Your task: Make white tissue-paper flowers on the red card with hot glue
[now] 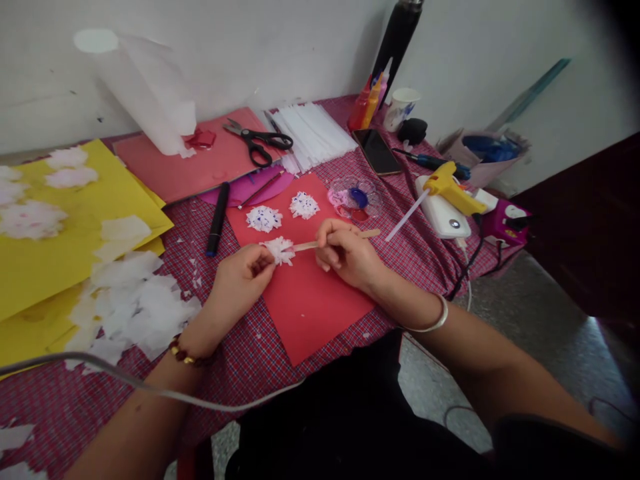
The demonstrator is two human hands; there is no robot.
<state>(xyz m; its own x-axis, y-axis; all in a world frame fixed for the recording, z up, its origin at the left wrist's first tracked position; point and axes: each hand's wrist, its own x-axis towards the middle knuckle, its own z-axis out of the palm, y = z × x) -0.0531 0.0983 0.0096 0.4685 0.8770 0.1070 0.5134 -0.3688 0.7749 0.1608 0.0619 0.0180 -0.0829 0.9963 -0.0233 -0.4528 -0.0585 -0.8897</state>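
My right hand (345,252) grips a flat wooden stick (305,247), its tip touching a white paper flower (279,250) on the red paper sheet (320,307). With thumb and fingers pinched together, my left hand (245,272) holds the left edge of that same flower. Two more paper flowers, dotted with blue, lie above it: one flower (264,218) at the left, another flower (305,205) at the right. A clear paint palette (370,190) with pink, blue and red paint sits just beyond my right hand.
White paper pieces (145,307) are heaped at the left beside yellow sheets (30,267). A black marker (218,220), scissors (257,140), a phone (376,152) and a yellow glue gun (453,189) lie around the red sheet. A cable (150,387) crosses in front.
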